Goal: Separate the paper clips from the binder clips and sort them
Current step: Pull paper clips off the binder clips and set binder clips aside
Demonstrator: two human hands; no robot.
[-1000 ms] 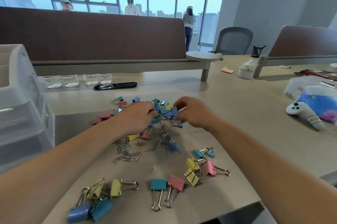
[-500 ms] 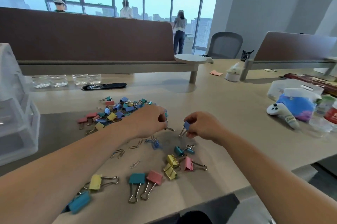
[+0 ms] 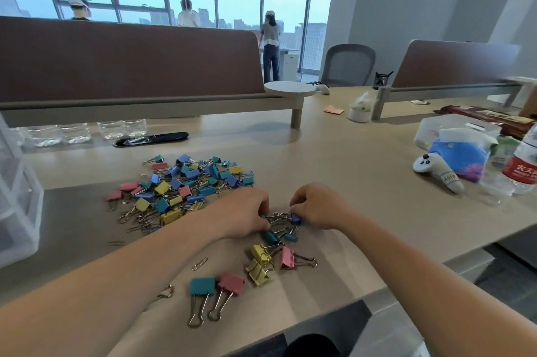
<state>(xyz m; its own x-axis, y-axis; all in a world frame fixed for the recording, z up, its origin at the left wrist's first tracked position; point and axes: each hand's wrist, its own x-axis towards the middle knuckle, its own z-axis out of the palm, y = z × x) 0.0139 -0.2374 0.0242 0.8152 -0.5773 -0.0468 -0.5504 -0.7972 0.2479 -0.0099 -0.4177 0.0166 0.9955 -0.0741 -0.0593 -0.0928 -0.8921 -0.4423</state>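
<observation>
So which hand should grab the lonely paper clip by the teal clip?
Left. The paper clip lies nearer the left hand; the right hand is farther, pinching a small blue binder clip.

The water bottle (image 3: 523, 164) at the right edge of the worktop (image 3: 363, 167) carries a red label with white Chinese characters, of which 农夫 can be read; the smaller line beneath is blurred. The white controller (image 3: 436, 172) near it bears small dark lettering on its handle, upside down, seemingly "pico". Print on the brown packet (image 3: 479, 115) farther back is too small to read.
</observation>
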